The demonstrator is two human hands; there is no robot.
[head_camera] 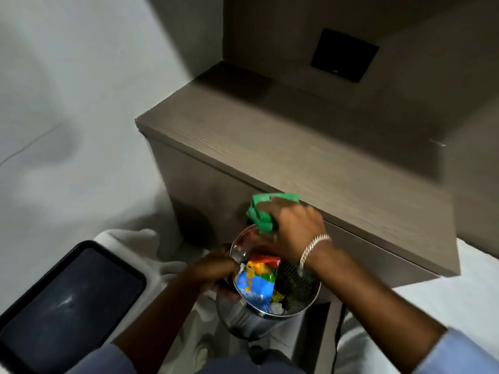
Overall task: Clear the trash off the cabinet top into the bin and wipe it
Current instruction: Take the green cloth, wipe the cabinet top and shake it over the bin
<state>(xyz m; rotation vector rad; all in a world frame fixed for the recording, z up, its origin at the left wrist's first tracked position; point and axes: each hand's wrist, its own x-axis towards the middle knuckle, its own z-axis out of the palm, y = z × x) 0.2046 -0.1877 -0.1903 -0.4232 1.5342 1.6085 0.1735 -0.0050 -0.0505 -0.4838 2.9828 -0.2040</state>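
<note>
- Grey-brown wood-grain cabinet top (297, 147) is sitting in a dim corner against pale walls; a dark square panel (344, 55) is showing on the back board. No trash is showing on the worktop.
- Metal bin (270, 317) is being held up just below the cabinet's front edge, colourful wrappers (256, 279) already lying inside.
- Left hand (213, 271) is clamping the bin's near rim, fingers curled closed over it.
- Right hand (294, 225) is closed around a crumpled green cloth or wrapper (260, 211), hovering over the bin's far rim, touching the cabinet edge.
- Cannot tell which it is: cloth for wiping or trash.
- Judgement: clearing looks nearly done. If trash, release it squarely over the opening with the bin steady; if cloth, wipe in overlapping strokes from the back corner toward the bin.
- A dark tray (67, 300) is resting at lower left.
</note>
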